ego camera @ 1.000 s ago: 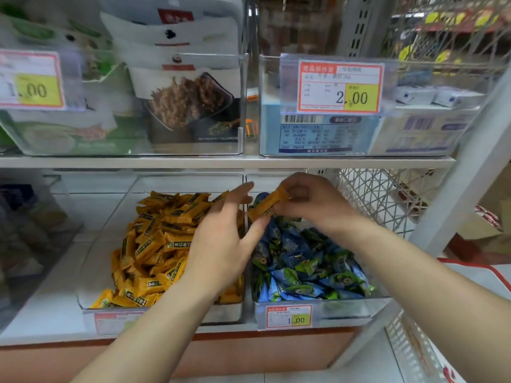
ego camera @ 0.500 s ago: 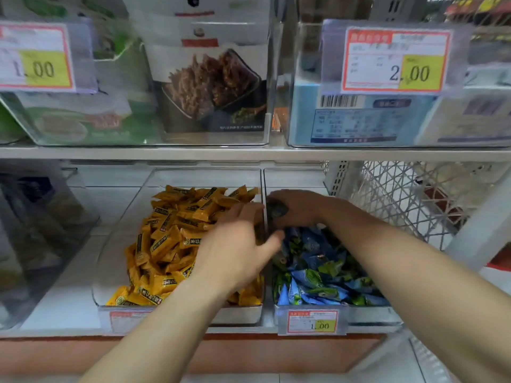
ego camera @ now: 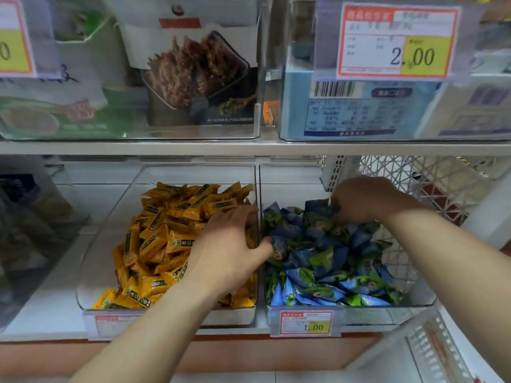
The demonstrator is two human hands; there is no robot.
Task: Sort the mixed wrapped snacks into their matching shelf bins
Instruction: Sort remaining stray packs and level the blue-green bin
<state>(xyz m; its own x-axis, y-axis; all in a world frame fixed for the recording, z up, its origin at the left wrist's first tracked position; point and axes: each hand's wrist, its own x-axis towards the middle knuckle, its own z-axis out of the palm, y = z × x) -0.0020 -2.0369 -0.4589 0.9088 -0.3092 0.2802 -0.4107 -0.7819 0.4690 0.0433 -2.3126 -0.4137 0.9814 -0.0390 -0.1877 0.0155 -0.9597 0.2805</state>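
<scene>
Two clear bins stand side by side on the lower shelf. The left bin [ego camera: 110, 239] holds yellow wrapped snacks [ego camera: 163, 233]. The right bin [ego camera: 290, 178] holds blue and green wrapped snacks [ego camera: 326, 272]. My left hand [ego camera: 229, 252] lies palm down on the right side of the yellow pile, fingers spread, its thumb reaching over the divider and touching a blue snack [ego camera: 278, 246]. My right hand [ego camera: 367, 199] is at the back of the blue bin, its fingers curled down on a dark blue snack [ego camera: 318, 207] that sticks up from the pile.
A white wire mesh panel [ego camera: 431, 183] stands to the right of the blue bin. The upper shelf [ego camera: 249, 147] overhangs both bins and carries clear bins of boxed goods with price tags [ego camera: 395, 42]. A dark clear bin [ego camera: 30, 230] sits at the far left.
My right hand passed a yellow snack toward my left hand, then went to the back of the blue bin. My left hand dropped onto the yellow pile. The camera moved closer.
</scene>
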